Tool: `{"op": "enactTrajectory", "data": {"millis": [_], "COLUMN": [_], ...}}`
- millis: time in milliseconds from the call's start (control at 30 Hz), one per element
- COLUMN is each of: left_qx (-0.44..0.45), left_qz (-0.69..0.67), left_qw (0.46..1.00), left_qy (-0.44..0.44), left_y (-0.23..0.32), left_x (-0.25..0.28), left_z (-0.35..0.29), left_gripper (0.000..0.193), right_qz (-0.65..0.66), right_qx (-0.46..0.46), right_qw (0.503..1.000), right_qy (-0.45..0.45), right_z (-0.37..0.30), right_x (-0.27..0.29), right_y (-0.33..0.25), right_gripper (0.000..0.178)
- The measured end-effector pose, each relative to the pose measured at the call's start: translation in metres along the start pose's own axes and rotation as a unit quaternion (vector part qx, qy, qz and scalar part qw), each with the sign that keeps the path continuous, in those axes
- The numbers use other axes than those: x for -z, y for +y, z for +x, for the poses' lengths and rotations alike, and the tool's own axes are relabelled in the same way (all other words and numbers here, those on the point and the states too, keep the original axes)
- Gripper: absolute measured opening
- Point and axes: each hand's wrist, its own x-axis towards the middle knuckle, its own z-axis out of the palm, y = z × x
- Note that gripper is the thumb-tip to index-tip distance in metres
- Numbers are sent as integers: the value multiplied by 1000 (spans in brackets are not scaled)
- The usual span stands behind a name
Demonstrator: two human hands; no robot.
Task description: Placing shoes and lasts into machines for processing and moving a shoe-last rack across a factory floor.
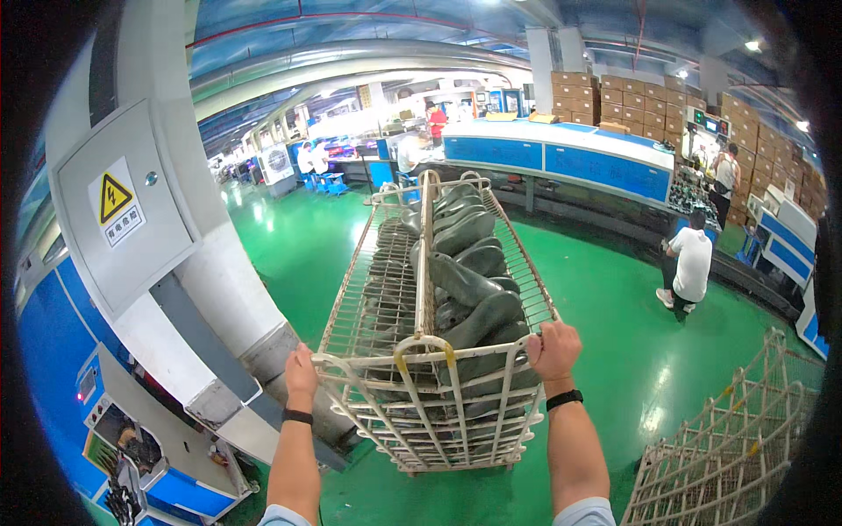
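Note:
In front of me stands a cream-white wire cart [425,352] with barred sides and a lengthwise divider. Its near left corner is gripped by my left hand [301,379], fingers wrapped round the frame. My right hand [555,351] is closed on the near right corner of the same rim. Dark grey-green pieces shaped like shoe lasts [474,280] are heaped in the right half of the cart. More dark pieces show through the bars on the left half, but their outlines are hard to make out. Both wrists wear black bands.
A white pillar [237,298] with a grey electrical box [127,210] rises close on the left, beside a blue-and-white machine [189,456]. Another wire rack [728,438] stands at lower right. A person in white [693,263] crouches before a long blue-and-white conveyor housing [561,158]. Cartons [640,103] are stacked behind.

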Motion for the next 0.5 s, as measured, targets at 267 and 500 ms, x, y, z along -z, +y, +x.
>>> {"op": "enactTrajectory", "data": {"millis": [267, 500], "left_qx": [-42, -173], "left_qz": [-155, 33], "left_qw": [981, 958], "left_qy": [112, 226], "left_y": [-40, 0], "left_x": [-39, -49], "left_z": [-13, -31], "left_gripper": [51, 42], "right_qz": [33, 76], "right_qx": [2, 11], "right_qw": [999, 997], "right_qy": [7, -13], "right_z": [3, 0], "right_x": [-27, -42], "right_y": [24, 50], "right_gripper": [36, 33]}}
